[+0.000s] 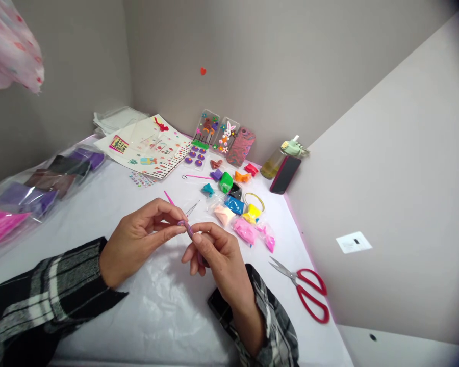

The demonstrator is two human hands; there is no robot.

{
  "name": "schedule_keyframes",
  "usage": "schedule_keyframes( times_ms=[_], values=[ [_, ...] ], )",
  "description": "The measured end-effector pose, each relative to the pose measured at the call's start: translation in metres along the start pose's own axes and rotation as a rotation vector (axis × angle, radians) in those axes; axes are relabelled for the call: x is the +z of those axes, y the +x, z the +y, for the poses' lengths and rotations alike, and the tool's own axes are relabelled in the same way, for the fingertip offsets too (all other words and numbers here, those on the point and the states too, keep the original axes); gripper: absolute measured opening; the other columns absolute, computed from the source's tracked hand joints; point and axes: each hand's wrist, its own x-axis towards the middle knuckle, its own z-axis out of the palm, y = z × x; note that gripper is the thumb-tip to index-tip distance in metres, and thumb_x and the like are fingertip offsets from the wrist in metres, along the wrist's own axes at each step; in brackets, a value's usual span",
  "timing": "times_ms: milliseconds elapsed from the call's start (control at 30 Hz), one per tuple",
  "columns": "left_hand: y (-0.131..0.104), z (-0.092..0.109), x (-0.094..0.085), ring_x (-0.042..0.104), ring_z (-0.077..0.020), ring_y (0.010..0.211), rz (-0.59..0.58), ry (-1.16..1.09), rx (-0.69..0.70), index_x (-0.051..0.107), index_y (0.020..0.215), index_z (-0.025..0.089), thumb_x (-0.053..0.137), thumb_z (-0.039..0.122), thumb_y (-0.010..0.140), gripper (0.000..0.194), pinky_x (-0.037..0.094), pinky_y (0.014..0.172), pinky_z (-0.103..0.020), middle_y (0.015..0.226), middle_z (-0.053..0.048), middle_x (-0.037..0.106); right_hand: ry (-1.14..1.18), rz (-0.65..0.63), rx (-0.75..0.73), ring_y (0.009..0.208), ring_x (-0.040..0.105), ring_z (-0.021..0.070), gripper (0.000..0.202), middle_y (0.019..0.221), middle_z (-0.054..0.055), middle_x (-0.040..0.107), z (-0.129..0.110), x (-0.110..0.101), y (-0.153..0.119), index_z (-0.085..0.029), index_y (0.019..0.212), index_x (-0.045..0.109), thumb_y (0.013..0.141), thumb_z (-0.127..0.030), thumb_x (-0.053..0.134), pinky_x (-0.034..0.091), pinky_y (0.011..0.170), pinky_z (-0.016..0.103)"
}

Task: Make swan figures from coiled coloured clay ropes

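Note:
Between both hands, above the middle of the table, is a small purple strip (189,230) that looks like modelling clay, curled at its left end. My left hand (141,237) pinches the curled end between thumb and fingertips. On the other side my right hand (220,255) grips the strip with thumb and index finger, its other fingers curled below. Part of the strip is hidden by the right fingers. Just behind the left fingers lie a pink tool (169,197) and a thin metal pointed tool (192,208).
Bagged clay lumps (235,205) lie beyond my hands, with decorated phone cases (226,133) and a drawing sheet (137,148) behind. Red-handled scissors (300,283) lie at the right. A phone (285,175) leans against a bottle (273,162). Larger clay packs (28,198) line the left side.

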Motion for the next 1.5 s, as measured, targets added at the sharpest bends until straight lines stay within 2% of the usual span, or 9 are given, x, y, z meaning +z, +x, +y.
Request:
schedule_keyframes(
  times_ms=[167, 300, 367, 467, 633, 767, 967, 1300, 1500],
  values=[
    [0.002, 0.001, -0.003, 0.068, -0.0158, 0.081, -0.044, 0.018, -0.037, 0.070, 0.094, 0.026, 0.079, 0.026, 0.079, 0.018, 0.058, 0.075, -0.025, 0.087, 0.002, 0.070, -0.025, 0.011, -0.015, 0.049, 0.056, 0.0085, 0.027, 0.068, -0.001, 0.070, 0.000, 0.001, -0.001, -0.019, 0.099, 0.069, 0.095, -0.046, 0.065, 0.039, 0.049, 0.021],
    [0.002, 0.002, -0.007, 0.067, -0.0176, 0.083, -0.151, 0.069, -0.066, 0.071, 0.089, 0.025, 0.078, 0.030, 0.081, 0.012, 0.058, 0.079, -0.028, 0.086, 0.001, 0.068, -0.019, 0.014, -0.012, 0.049, 0.056, 0.0082, 0.027, 0.067, -0.001, 0.069, -0.001, 0.001, -0.001, -0.019, 0.098, 0.070, 0.094, -0.046, 0.066, 0.039, 0.049, 0.020],
    [0.003, 0.002, -0.008, 0.067, -0.0183, 0.084, -0.175, 0.073, -0.072, 0.071, 0.091, 0.026, 0.081, 0.030, 0.078, 0.017, 0.058, 0.083, -0.030, 0.087, 0.001, 0.067, -0.011, 0.030, -0.026, 0.049, 0.056, 0.0082, 0.027, 0.067, -0.001, 0.069, -0.001, 0.000, -0.001, -0.019, 0.098, 0.069, 0.094, -0.045, 0.066, 0.039, 0.049, 0.020],
    [0.004, 0.001, -0.010, 0.067, -0.0182, 0.081, -0.163, 0.056, -0.071, 0.070, 0.096, 0.027, 0.083, 0.031, 0.076, 0.025, 0.059, 0.081, -0.031, 0.085, 0.001, 0.067, -0.013, 0.071, -0.043, 0.048, 0.056, 0.0088, 0.028, 0.067, 0.000, 0.069, 0.000, -0.001, -0.001, -0.019, 0.098, 0.069, 0.093, -0.046, 0.067, 0.038, 0.047, 0.020],
    [0.004, -0.002, -0.015, 0.071, -0.0201, 0.084, -0.100, 0.101, -0.086, 0.072, 0.102, 0.028, 0.075, 0.040, 0.086, 0.021, 0.058, 0.077, -0.029, 0.088, -0.001, 0.073, -0.038, 0.097, -0.049, 0.047, 0.055, 0.0086, 0.028, 0.066, -0.001, 0.068, 0.000, -0.001, -0.001, -0.019, 0.099, 0.069, 0.092, -0.045, 0.067, 0.038, 0.046, 0.020],
    [0.003, -0.002, -0.016, 0.073, -0.0208, 0.085, -0.136, 0.070, -0.142, 0.075, 0.103, 0.029, 0.075, 0.038, 0.085, 0.020, 0.059, 0.079, -0.030, 0.091, -0.001, 0.076, -0.040, 0.093, -0.042, 0.048, 0.055, 0.0087, 0.027, 0.066, -0.001, 0.068, 0.000, 0.000, -0.001, -0.019, 0.098, 0.068, 0.092, -0.044, 0.067, 0.039, 0.047, 0.020],
    [0.003, 0.001, -0.013, 0.072, -0.0222, 0.084, -0.150, 0.098, -0.140, 0.079, 0.096, 0.029, 0.076, 0.037, 0.080, 0.017, 0.060, 0.078, -0.031, 0.090, -0.002, 0.078, -0.053, 0.087, -0.034, 0.048, 0.055, 0.0092, 0.029, 0.065, -0.001, 0.068, -0.002, 0.002, -0.001, -0.018, 0.096, 0.068, 0.090, -0.047, 0.067, 0.040, 0.047, 0.021],
    [0.001, -0.001, -0.013, 0.072, -0.0170, 0.082, -0.198, 0.043, -0.085, 0.075, 0.086, 0.027, 0.076, 0.028, 0.082, 0.005, 0.058, 0.077, -0.024, 0.085, 0.002, 0.073, -0.050, 0.050, -0.026, 0.049, 0.055, 0.0091, 0.027, 0.065, -0.001, 0.068, -0.002, 0.004, -0.002, -0.019, 0.096, 0.069, 0.092, -0.045, 0.067, 0.041, 0.050, 0.021],
    [0.000, -0.002, -0.012, 0.070, -0.0155, 0.082, -0.199, 0.066, -0.084, 0.073, 0.091, 0.028, 0.076, 0.030, 0.084, 0.009, 0.057, 0.077, -0.022, 0.086, 0.003, 0.073, -0.052, 0.037, -0.013, 0.049, 0.055, 0.0090, 0.024, 0.065, -0.002, 0.067, -0.003, 0.005, -0.001, -0.018, 0.096, 0.069, 0.092, -0.042, 0.066, 0.041, 0.050, 0.022]
  ],
)
